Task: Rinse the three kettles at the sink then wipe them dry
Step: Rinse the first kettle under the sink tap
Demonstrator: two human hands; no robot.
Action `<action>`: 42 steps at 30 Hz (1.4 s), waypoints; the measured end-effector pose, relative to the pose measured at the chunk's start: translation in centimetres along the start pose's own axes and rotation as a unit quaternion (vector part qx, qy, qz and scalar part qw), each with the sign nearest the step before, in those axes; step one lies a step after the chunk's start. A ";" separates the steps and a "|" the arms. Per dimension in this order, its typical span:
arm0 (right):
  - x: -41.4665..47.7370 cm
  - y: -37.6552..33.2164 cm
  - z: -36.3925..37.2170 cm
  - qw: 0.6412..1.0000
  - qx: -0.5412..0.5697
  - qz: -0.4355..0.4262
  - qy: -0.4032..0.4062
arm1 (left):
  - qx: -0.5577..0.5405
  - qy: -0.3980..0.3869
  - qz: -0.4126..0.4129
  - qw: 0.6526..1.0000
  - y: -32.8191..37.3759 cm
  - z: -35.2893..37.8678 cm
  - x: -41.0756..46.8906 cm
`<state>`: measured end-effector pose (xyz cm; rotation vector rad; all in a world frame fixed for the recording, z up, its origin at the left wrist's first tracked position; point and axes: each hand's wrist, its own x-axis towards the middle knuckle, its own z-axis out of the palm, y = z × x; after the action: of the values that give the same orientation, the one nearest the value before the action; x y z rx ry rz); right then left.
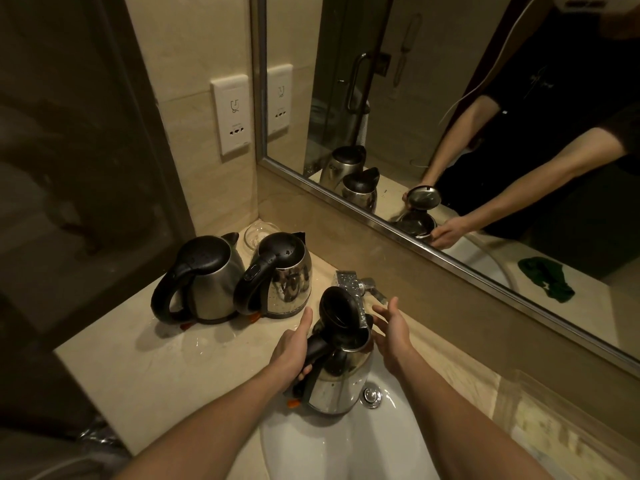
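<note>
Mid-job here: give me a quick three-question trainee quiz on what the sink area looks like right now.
1. True or false: the lid of the kettle over the sink is open.
2. How many kettles stand on the counter?
3. Which hand grips the handle of that kettle? A) left hand B) right hand C) neither

Key: 1 true. 2 two, the left kettle and the middle kettle, both lids shut. 3 A; the right hand hovers open beside the rim.

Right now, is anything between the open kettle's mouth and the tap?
Nothing visible blocks it. The left hand grips the kettle by its handle over the sink; its lid stands open just in front of the tap. The right hand hovers open beside it.
</note>
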<state>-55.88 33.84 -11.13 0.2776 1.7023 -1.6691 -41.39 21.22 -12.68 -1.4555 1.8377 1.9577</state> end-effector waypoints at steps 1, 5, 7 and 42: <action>0.0 0.0 0.0 1.000 0.000 0.000 0.000 | -0.002 -0.001 0.001 1.000 0.0 0.0 0.0; 0.0 -0.1 -0.2 1.000 -0.001 0.001 0.002 | -0.004 -0.005 0.003 1.000 -0.1 0.2 0.1; -0.1 0.0 -0.2 1.000 0.001 0.004 0.002 | 0.000 -0.004 0.002 1.000 -0.2 0.2 0.1; -0.8 -0.2 0.5 1.000 -0.011 0.006 0.010 | -0.013 -0.001 -0.027 1.000 -0.3 -0.2 0.0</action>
<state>-55.27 33.61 -10.49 0.2940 1.7289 -1.6440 -41.08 21.16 -12.85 -1.4924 1.7598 1.9653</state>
